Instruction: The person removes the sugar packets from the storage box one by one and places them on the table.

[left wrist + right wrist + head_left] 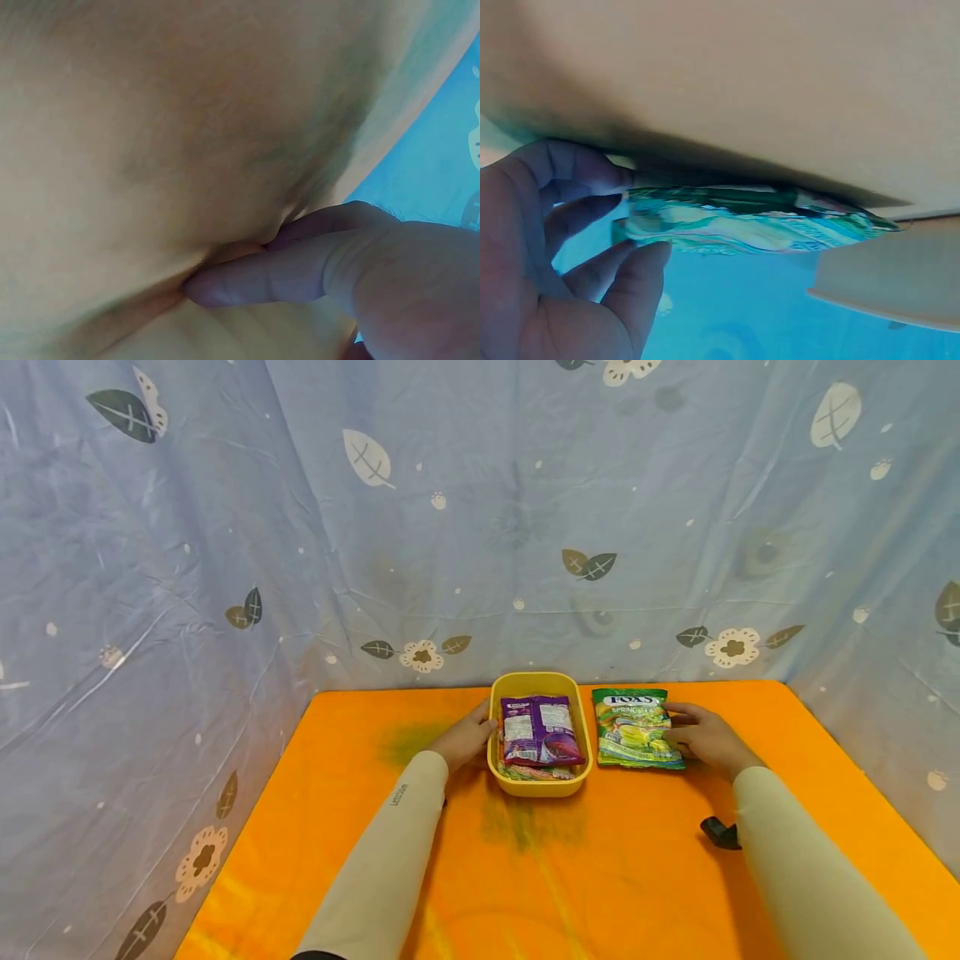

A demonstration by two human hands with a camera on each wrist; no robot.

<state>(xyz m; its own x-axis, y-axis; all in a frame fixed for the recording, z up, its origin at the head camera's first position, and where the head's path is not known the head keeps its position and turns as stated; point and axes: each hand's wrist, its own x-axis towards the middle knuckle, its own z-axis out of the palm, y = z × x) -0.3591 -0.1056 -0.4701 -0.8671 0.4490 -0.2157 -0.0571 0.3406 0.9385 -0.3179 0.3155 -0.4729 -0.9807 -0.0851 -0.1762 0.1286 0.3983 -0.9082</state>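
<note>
Toward the far end of an orange surface (600,885), a yellow tub (537,788), corners rounded, walls smooth and plastic-looking. Inside it a purple packet (542,732), glossy crinkled film, pale text panels upward, lying over another packet (536,773) of which only a patterned strip shows at the near end; anything deeper is hidden. Just right of the tub, a green packet (636,735), face up, puffed like a pillow, yellow-green printed film, lettering partly blurred. Right hand (708,741): fingers and thumb bent about that packet's right edge, pinching it; whether the underside touches the surface is hard to make out. Left hand (465,739) against the tub's left side, thumb nearly straight in the left wrist view; other fingers mostly out of sight, so cannot tell whether they curl round the wall. Sleeves (397,860) cream and close-fitting, small dark lettering on the left one, both cut off by the frame. Beside the right forearm a small black object (718,832), partly behind the sleeve, kind unclear. Greenish smudges (525,827) on the surface. Behind, a blue-grey curtain (487,510), creased, slightly shiny, leaf and flower print. Wrist views dim and colour-shifted, tub a beige blur there
</note>
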